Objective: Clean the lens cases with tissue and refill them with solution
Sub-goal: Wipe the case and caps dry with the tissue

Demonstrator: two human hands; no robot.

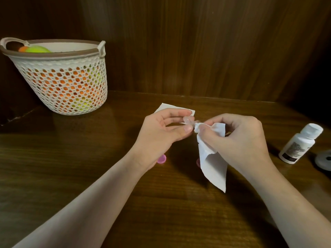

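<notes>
My left hand pinches a small clear lens case between thumb and fingertips above the table. My right hand grips a white tissue, whose twisted tip presses into the case while the rest hangs down. Two pink caps lie on the table below: one by my left wrist, the other half hidden behind the tissue. A white solution bottle with its cap on stands tilted at the right.
A second tissue sheet lies flat behind my left hand. A white mesh basket with orange and green balls stands at the back left. A grey round object sits at the right edge. Wooden walls enclose the table.
</notes>
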